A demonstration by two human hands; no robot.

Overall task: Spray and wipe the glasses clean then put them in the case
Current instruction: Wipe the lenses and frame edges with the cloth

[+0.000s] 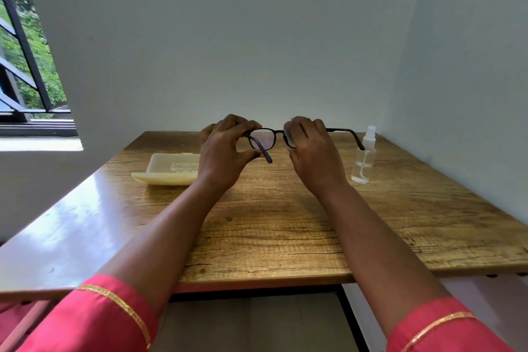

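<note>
Glasses (264, 138) held above the table (285, 223), lenses upright for access. Left hand (225, 148) pinches the left rim; right hand (310, 148) curls over the right lens, seemingly wiping. Droplets remain. Case (168, 168) and spray (364, 156) lie outside the fingers, within reach.

Head camera looks forward and down (wide-angle) over the wooden table (285, 226).

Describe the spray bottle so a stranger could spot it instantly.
Start at the wooden table in the room's corner. Near its far right edge, by the wall, stands the spray bottle: small, clear, upright, white nozzle, the only see-through thing there.
</note>
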